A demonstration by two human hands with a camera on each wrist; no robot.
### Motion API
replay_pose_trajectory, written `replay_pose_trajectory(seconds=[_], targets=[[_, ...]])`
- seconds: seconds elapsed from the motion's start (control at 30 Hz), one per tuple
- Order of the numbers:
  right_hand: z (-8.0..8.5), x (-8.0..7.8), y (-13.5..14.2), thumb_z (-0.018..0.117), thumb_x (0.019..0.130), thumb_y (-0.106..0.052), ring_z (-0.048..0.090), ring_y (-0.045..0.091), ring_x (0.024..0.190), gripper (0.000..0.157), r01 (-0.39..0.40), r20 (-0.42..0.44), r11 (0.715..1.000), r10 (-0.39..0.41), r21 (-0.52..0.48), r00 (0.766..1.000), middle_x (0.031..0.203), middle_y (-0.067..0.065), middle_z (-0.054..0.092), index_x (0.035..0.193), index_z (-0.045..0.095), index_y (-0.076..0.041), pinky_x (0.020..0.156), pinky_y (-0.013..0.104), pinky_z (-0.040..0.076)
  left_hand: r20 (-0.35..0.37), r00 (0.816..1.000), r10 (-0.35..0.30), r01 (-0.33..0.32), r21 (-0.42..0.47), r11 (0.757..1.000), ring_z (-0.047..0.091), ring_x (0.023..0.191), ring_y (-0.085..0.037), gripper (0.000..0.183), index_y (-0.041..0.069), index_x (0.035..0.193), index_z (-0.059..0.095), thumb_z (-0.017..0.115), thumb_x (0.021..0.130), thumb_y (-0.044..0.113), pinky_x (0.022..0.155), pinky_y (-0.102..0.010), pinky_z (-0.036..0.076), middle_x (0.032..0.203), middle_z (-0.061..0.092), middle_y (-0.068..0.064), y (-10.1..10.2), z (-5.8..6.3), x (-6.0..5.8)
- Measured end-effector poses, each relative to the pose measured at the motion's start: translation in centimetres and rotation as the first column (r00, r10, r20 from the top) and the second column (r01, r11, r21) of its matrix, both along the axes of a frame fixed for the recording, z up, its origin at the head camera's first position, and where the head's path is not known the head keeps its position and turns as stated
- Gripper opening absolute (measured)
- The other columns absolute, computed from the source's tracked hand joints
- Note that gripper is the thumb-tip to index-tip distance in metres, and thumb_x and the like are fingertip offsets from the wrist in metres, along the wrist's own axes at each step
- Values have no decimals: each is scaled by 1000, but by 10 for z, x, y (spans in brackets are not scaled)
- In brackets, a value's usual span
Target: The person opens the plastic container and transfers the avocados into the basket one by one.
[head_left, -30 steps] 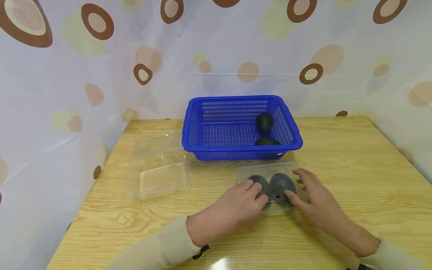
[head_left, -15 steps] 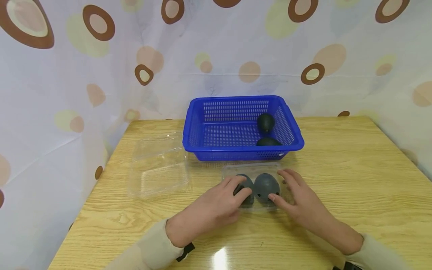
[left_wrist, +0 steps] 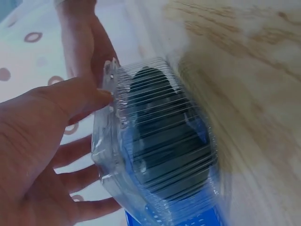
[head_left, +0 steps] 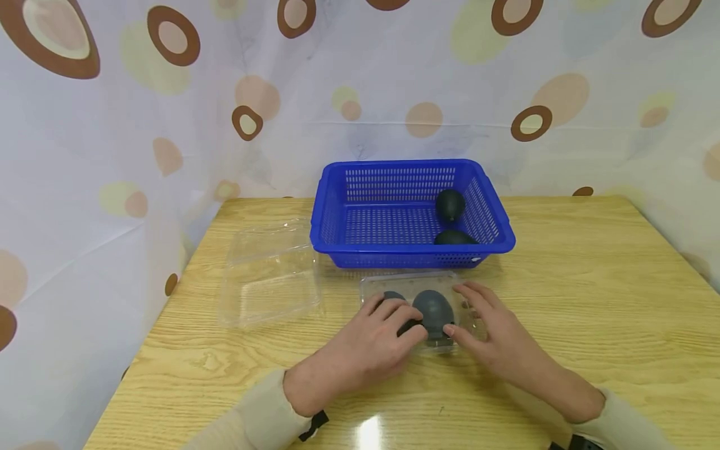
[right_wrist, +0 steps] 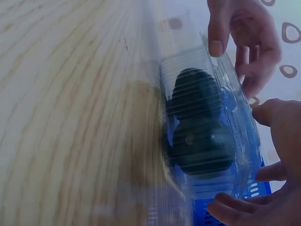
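Two dark green avocados (head_left: pixel 433 309) lie side by side inside a clear plastic clamshell box (head_left: pixel 407 284), seen through its plastic. My left hand (head_left: pixel 371 340) rests over the box's left part, covering most of one avocado; in the left wrist view its thumb (left_wrist: pixel 101 99) touches the rim and its fingers spread across the top. At the other end my right hand (head_left: pixel 500 337) holds the box, thumb on the near edge and fingers bent round the far right corner. The right wrist view shows both avocados (right_wrist: pixel 202 146) through the ribbed side.
Behind the box stands a blue plastic basket (head_left: pixel 413 257) with two more avocados (head_left: pixel 450 205) at its right side. To the left lies another clear plastic container (head_left: pixel 275 281), opened out flat on the wooden table (head_left: pixel 590 269). A patterned curtain (head_left: pixel 360 81) hangs behind.
The box with its avocados has slid left along the table, and both hands have moved left with it. My left fingers have spread further over the top. The basket's avocados stay put.
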State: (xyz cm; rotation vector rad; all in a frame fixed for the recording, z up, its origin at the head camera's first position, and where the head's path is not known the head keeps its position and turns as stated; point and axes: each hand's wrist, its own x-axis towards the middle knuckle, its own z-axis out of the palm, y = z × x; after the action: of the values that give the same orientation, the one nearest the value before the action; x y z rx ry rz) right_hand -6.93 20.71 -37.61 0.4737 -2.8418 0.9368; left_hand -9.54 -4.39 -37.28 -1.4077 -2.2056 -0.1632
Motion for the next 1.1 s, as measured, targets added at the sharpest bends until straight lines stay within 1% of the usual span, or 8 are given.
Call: replay_pose_trajectory(seconds=[0.1, 0.23, 0.37, 0.57, 0.63, 0.73, 0.9, 1.1], targets=[[2, -1, 4, 60, 100, -22, 61, 33, 113, 52, -33, 10, 998, 34, -60, 999, 147, 20, 43, 144, 44, -1, 88, 46, 58, -16, 1000, -24, 24, -4, 1000, 60, 116, -22, 14, 22, 106, 63, 67, 93, 23, 98, -46, 54, 121, 64, 0, 0, 0, 0], [4, -1, 9, 52, 103, -17, 60, 33, 116, 44, -48, 43, 991, 53, -123, 998, 147, 18, 46, 145, 45, -4, 91, 42, 57, -123, 992, -30, 27, -23, 999, 61, 113, -21, 4, 22, 100, 65, 64, 96, 20, 94, -46, 57, 118, 65, -1, 2, -2, 1], [5, -1, 16, 49, 104, -12, 61, 31, 115, 40, -25, 85, 985, 40, -170, 996, 144, 17, 49, 143, 45, -6, 87, 30, 57, -212, 977, -15, 11, -21, 1000, 64, 109, -20, 12, 20, 94, 67, 58, 100, 15, 88, -43, 60, 115, 67, -1, 6, -4, 4], [2, -2, 26, 48, 101, -2, 63, 8, 97, 41, -22, 210, 947, 93, -321, 973, 124, 21, 56, 141, 42, 1, 75, 24, 57, -238, 971, 35, -41, -21, 999, 65, 108, -20, 16, 19, 93, 70, 57, 99, 10, 85, -44, 61, 111, 68, 0, 12, -7, 9], [0, -2, 28, 47, 100, 0, 63, 5, 90, 44, -22, 255, 923, 129, -385, 958, 113, 20, 57, 142, 38, 3, 72, 25, 58, -249, 967, 51, -60, -28, 998, 65, 108, -19, 17, 19, 93, 71, 58, 98, 9, 85, -44, 61, 110, 68, 0, 13, -9, 10], [0, -1, 32, 47, 100, 1, 65, 10, 85, 48, -7, 325, 876, 186, -482, 927, 104, 17, 56, 144, 31, 5, 72, 31, 60, -257, 964, 61, -74, -42, 996, 65, 108, -18, 15, 19, 95, 72, 59, 97, 9, 85, -45, 61, 110, 68, 1, 14, -10, 11], [0, -1, 38, 49, 101, -5, 67, 23, 83, 57, 33, 442, 807, 289, -590, 850, 104, 14, 56, 149, 19, 1, 76, 40, 62, -233, 970, 71, -88, -65, 994, 64, 110, -20, 16, 19, 98, 70, 57, 99, 9, 85, -45, 61, 113, 67, 0, 14, -10, 14], [-3, -4, 47, 50, 102, -8, 66, 18, 86, 59, 20, 470, 739, 408, -674, 783, 103, 7, 58, 150, 16, -3, 79, 38, 61, -223, 971, 89, -113, -97, 989, 64, 112, -23, 18, 20, 101, 65, 50, 102, 10, 83, -47, 62, 116, 64, -1, 19, -8, 18]])
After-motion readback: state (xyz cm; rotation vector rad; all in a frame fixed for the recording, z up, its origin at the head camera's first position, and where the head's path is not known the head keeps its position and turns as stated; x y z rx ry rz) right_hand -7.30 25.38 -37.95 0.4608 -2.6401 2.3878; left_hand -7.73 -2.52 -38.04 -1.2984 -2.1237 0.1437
